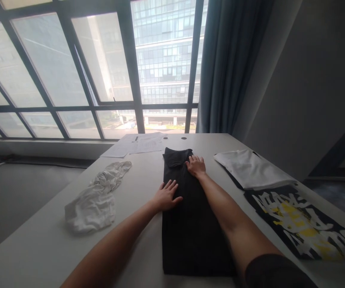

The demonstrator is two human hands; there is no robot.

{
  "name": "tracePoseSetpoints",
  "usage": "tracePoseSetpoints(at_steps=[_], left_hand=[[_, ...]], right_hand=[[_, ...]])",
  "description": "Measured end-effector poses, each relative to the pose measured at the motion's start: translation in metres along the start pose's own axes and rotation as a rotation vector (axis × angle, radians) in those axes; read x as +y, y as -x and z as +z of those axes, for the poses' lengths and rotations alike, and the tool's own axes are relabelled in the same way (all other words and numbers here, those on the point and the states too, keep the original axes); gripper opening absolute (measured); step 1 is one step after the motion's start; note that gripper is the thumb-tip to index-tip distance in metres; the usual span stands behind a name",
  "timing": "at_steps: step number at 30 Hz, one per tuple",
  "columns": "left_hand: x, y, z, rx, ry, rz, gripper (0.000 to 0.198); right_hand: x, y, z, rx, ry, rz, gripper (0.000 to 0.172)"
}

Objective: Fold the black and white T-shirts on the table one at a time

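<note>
A black garment (pixel 187 236), folded into a long narrow strip, lies lengthwise on the white table (pixel 139 248) in front of me. A collar-like fold shows at its far end; the exact kind of garment I cannot tell. My left hand (pixel 166 195) rests flat on its left edge about halfway up, fingers spread. Farther off, my right hand (pixel 195 165) lies on the right edge near the collar-like end, with its fingers stretched out over the cloth. Neither hand grips the fabric.
On the left lies a crumpled whitish cloth (pixel 96 204). Papers (pixel 146 145) are spread at the far left, near two round table holes. A folded white cloth (pixel 250 168) and a dark garment with white and yellow print (pixel 307 228) lie along the right side. Windows and a curtain (pixel 229 72) stand beyond.
</note>
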State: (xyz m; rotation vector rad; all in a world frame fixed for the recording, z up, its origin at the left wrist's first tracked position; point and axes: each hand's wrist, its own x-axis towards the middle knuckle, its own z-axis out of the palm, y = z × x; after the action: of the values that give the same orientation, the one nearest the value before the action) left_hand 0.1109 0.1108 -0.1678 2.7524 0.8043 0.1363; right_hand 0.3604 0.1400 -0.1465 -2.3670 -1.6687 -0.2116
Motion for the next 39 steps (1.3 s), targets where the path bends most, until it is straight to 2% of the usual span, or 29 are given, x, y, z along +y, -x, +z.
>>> tracePoseSetpoints(at_steps=[3, 7, 10, 12, 14, 16, 20, 23, 26, 30, 32, 34, 37, 39], left_hand=[[0.000, 0.003, 0.004, 0.008, -0.016, -0.004, 0.074], [-0.013, -0.024, -0.002, 0.008, -0.059, -0.040, 0.071], [-0.019, -0.044, -0.009, 0.021, -0.100, -0.031, 0.068], [-0.018, -0.049, -0.015, 0.113, -0.162, -0.043, 0.062], [-0.010, -0.046, -0.019, 0.238, -0.218, -0.053, 0.052], [0.002, -0.034, -0.020, 0.302, -0.217, -0.023, 0.044], [0.020, 0.005, -0.015, 0.232, -0.101, 0.084, 0.050], [0.015, 0.038, -0.010, 0.164, -0.027, 0.120, 0.069], [-0.001, 0.061, -0.005, 0.158, 0.074, 0.123, 0.074], [-0.016, 0.071, 0.000, 0.234, 0.209, 0.135, 0.048], [-0.015, 0.071, 0.002, 0.254, 0.205, 0.163, 0.037], [-0.011, 0.072, 0.003, 0.282, 0.176, 0.178, 0.029], [-0.003, 0.077, 0.003, 0.351, 0.143, 0.161, 0.029], [0.003, 0.082, 0.002, 0.401, 0.121, 0.147, 0.031]], right_hand=[[-0.014, 0.034, -0.019, 0.020, -0.052, -0.041, 0.053], [-0.021, 0.106, -0.039, -0.112, -0.125, -0.132, 0.054], [-0.018, 0.158, -0.041, -0.262, -0.113, -0.182, 0.063], [-0.014, 0.180, -0.036, -0.312, -0.093, -0.186, 0.067], [-0.011, 0.185, -0.029, -0.301, -0.088, -0.182, 0.067], [-0.008, 0.176, -0.022, -0.281, -0.096, -0.174, 0.066], [-0.010, 0.142, -0.016, -0.266, -0.113, -0.138, 0.063], [-0.011, 0.133, -0.019, -0.076, -0.135, -0.102, 0.054], [-0.002, 0.149, -0.023, 0.081, -0.227, -0.143, 0.042], [0.032, 0.190, -0.026, 0.052, -0.419, -0.362, 0.038], [0.047, 0.207, -0.026, 0.040, -0.472, -0.430, 0.041], [0.054, 0.217, -0.027, 0.031, -0.480, -0.435, 0.034], [0.050, 0.220, -0.031, 0.040, -0.440, -0.440, 0.017], [0.043, 0.219, -0.036, 0.064, -0.415, -0.456, 0.015]])
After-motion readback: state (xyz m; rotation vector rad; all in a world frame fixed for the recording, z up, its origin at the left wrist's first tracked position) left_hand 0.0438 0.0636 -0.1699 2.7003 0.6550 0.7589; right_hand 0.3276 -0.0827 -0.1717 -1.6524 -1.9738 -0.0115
